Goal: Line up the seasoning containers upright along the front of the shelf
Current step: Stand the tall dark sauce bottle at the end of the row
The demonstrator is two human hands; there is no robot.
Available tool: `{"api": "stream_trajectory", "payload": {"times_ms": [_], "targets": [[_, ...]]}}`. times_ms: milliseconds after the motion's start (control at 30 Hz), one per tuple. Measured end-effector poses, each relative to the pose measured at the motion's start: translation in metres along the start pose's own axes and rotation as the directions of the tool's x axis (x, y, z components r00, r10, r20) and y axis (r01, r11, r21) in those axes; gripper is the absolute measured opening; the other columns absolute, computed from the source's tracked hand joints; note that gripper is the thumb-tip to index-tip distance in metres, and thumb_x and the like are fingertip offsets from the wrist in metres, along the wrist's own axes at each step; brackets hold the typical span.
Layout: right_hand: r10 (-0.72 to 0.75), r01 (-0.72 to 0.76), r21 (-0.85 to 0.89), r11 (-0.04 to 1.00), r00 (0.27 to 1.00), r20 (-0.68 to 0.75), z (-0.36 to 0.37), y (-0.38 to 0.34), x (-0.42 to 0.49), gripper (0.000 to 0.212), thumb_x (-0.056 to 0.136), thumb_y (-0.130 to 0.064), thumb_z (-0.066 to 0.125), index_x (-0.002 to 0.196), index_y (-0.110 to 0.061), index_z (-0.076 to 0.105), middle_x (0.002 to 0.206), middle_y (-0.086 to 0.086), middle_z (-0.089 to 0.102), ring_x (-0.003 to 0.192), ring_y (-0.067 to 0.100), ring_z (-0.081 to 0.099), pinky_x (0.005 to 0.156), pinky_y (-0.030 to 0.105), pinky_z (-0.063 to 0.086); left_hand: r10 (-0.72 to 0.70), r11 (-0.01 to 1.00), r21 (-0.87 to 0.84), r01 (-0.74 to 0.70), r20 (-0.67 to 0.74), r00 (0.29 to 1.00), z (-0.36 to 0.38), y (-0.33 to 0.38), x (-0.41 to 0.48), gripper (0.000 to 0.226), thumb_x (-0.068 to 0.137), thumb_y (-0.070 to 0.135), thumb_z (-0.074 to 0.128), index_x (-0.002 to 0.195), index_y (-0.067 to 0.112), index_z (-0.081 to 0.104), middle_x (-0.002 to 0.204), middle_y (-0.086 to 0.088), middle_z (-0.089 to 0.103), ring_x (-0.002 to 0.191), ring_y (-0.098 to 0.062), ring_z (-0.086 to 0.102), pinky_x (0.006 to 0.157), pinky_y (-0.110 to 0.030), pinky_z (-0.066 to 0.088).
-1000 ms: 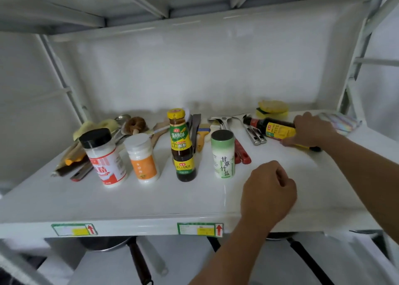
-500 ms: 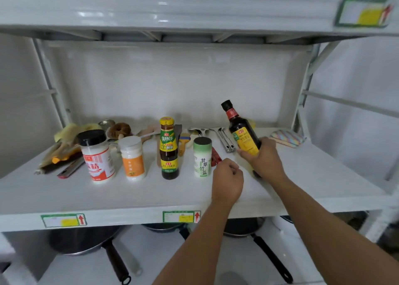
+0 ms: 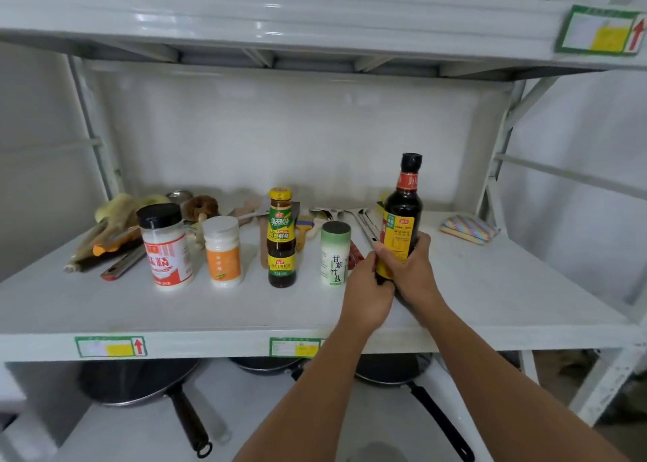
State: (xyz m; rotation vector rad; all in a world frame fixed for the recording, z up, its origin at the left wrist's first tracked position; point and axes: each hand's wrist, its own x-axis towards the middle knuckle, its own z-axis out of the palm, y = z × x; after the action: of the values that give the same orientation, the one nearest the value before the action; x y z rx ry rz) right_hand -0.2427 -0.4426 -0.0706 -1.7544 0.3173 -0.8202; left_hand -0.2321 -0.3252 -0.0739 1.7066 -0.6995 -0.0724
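Gripping dark bottle [image 3: 402, 213] upright, both hands [image 3: 402, 272] wrapped low

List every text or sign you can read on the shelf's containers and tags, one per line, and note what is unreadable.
"味精": black-lidded jar.
"甘草竹盐": green-capped tube.
Red up arrow: shelf tags.
Yellow-capped bottle: print too blurred.
Orange-labelled jar: unreadable.
Dark bottle in both hands: label too small.
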Motion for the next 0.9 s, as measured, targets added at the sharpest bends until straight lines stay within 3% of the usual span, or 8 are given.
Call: {"api": "stream_trajectory", "payload": {"times_ms": [67,200,267,367,500,633,767,900], "targets": [[0.008,-0.006,-0.034,0.999,0.998,0.066,-0.003,-0.002,0.002,0.062,0.092,-0.036,0.077,0.134,-0.024,0.033,0.127,0.003,0.061,0.111,0.013,0.067,0.089,0.032,0.058,0.026,0.999,0.042,-0.025,-0.024,0.999,0.000,0.001,-0.001,0.056,0.090,-0.002,0.052,0.140,0.023,0.056,0.127,0.003,0.065,0.110,-0.009,0.062,0.102,-0.024,0.053],[0.064,-0.027,-0.165,0.986,0.972,0.225,-0.023,0.007,0.005,0.070,0.094,-0.048,0.072,0.147,-0.022,0.034,0.136,0.000,0.061,0.114,0.013,0.067,0.095,0.035,0.056,0.133,0.985,0.128,-0.112,-0.163,0.978,0.010,-0.001,-0.013,0.061,0.092,-0.011,0.045,0.147,0.014,0.050,0.136,0.002,0.054,0.114,0.006,0.041,0.092,0.009,0.026],[0.073,-0.028,-0.180,0.983,0.965,0.250,-0.034,0.010,0.002,0.071,0.090,-0.050,0.075,0.146,-0.028,0.039,0.134,-0.010,0.064,0.115,0.005,0.066,0.094,0.030,0.057,0.187,0.978,0.129,-0.165,-0.190,0.964,0.015,-0.001,-0.017,0.063,0.092,-0.009,0.045,0.150,0.017,0.044,0.137,0.001,0.054,0.115,0.004,0.043,0.093,0.006,0.028],[0.071,-0.034,-0.136,0.990,0.960,0.270,-0.040,0.009,0.000,0.062,0.094,-0.027,0.076,0.145,-0.030,0.041,0.125,-0.021,0.062,0.104,-0.014,0.065,0.076,0.012,0.055,0.178,0.982,0.090,-0.164,-0.175,0.968,0.016,0.000,-0.015,0.065,0.089,-0.008,0.043,0.148,0.021,0.043,0.132,0.002,0.057,0.116,-0.007,0.054,0.096,-0.009,0.039],[0.067,-0.033,-0.121,0.992,0.954,0.292,-0.044,0.011,-0.001,0.072,0.093,-0.001,0.072,0.151,-0.027,0.038,0.131,-0.008,0.065,0.107,-0.008,0.068,0.079,0.013,0.057,0.159,0.986,0.070,-0.150,-0.133,0.978,0.013,0.001,-0.017,0.064,0.087,-0.007,0.043,0.142,0.023,0.051,0.127,0.006,0.063,0.115,-0.006,0.057,0.093,-0.008,0.041],[0.060,-0.025,-0.132,0.991,0.961,0.270,-0.046,0.011,-0.003,0.080,0.091,-0.004,0.075,0.155,-0.030,0.036,0.132,-0.009,0.067,0.113,-0.007,0.068,0.097,0.023,0.057,0.154,0.984,0.108,-0.140,-0.137,0.979,0.013,0.000,-0.014,0.058,0.089,-0.003,0.046,0.139,0.024,0.055,0.123,0.002,0.068,0.115,-0.011,0.061,0.096,-0.020,0.050],[0.050,-0.010,-0.171,0.985,0.972,0.230,-0.045,0.011,-0.004,0.074,0.089,-0.008,0.080,0.150,-0.023,0.043,0.115,-0.020,0.065,0.095,-0.015,0.069,0.073,0.007,0.054,0.165,0.981,0.125,-0.151,-0.111,0.980,0.013,-0.002,-0.012,0.054,0.092,0.000,0.046,0.140,0.024,0.056,0.118,0.002,0.069,0.109,-0.014,0.062,0.097,-0.033,0.055],[0.035,0.003,-0.227,0.974,0.986,0.162,-0.041,0.009,-0.007,0.090,0.077,-0.030,0.092,0.151,-0.029,0.041,0.127,-0.004,0.066,0.109,0.007,0.070,0.092,0.029,0.059,0.155,0.981,0.131,-0.140,-0.112,0.981,0.011,0.004,-0.016,0.056,0.100,-0.003,0.042,0.153,0.016,0.044,0.116,0.015,0.054,0.101,0.003,0.049,0.084,0.007,0.035]]}}
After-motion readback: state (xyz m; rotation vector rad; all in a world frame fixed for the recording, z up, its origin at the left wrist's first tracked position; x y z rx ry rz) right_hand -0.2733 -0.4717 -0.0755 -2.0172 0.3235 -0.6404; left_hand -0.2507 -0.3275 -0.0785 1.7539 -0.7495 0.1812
